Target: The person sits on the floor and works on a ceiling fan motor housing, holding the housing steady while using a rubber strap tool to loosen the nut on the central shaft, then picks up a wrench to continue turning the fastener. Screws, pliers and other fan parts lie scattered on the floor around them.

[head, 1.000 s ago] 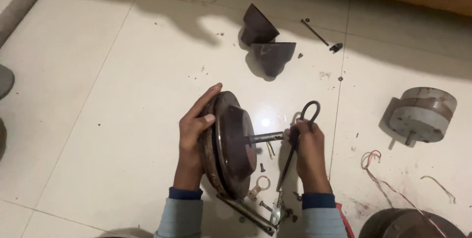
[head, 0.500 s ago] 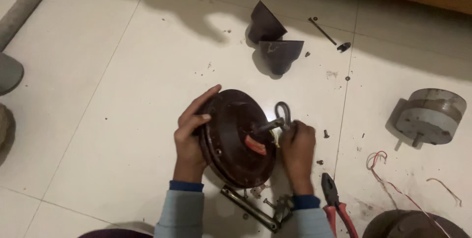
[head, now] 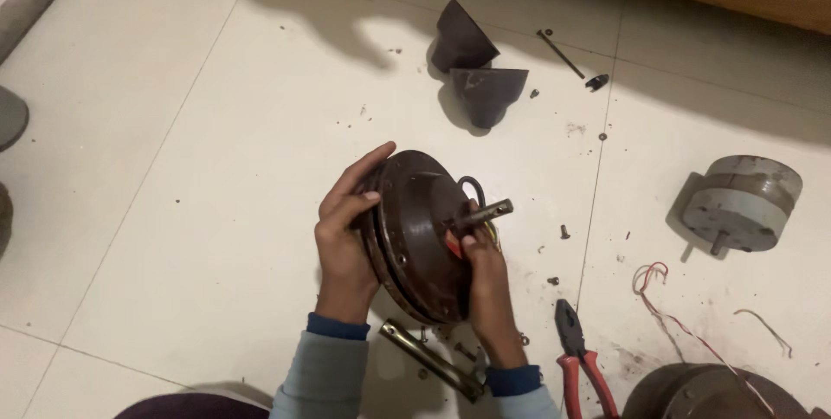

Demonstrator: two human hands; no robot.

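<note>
Brown metal motor housing (head: 420, 233) stands on edge on the floor tile (head: 173, 168), your left hand (head: 346, 233) clasping its rim. Your right hand (head: 485, 276) pinches at the shaft (head: 485, 214) base; grip firmly so it can't roll.

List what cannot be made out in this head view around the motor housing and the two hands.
- Far face of the brown motor housing: turned away from the head camera.
- Right hand grip near the shaft: its own fingers hide what it pinches.
- Left hand palm: pressed behind the housing rim.
- Second housing: cut off by the bottom edge.
- Floor screws: too small to type.
</note>
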